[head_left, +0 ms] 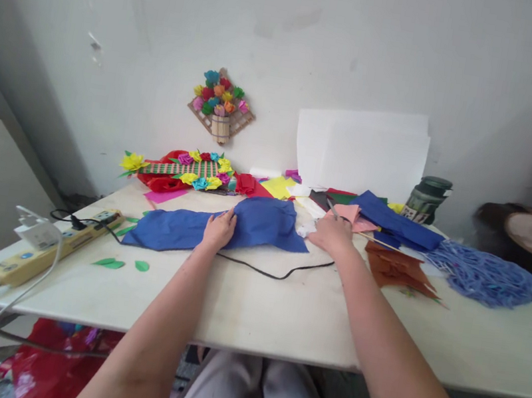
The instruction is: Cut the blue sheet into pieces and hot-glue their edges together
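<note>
My left hand (pixel 220 227) lies flat on a long, creased piece of blue crepe paper (pixel 262 222), fingers stretched out over it. Farther right, my right hand (pixel 334 234) is closed at the handle end of what look like scissors (pixel 332 207), whose grey blade points away to the upper left. The fingers hide most of the handle. Beside that hand lie pink paper (pixel 351 216) and crumpled white scraps (pixel 311 207). A thin stick (pixel 383 242) rests to its right, and a black cord (pixel 274 275) runs from under the blue paper towards it.
A power strip (pixel 56 246) with a white charger (pixel 38 232) sits at left near green paper leaves (pixel 109 263). Paper flowers (pixel 202 172) stand behind. At right are folded blue paper (pixel 393 222), brown paper (pixel 401 269), blue yarn (pixel 491 275) and a dark bottle (pixel 427 201).
</note>
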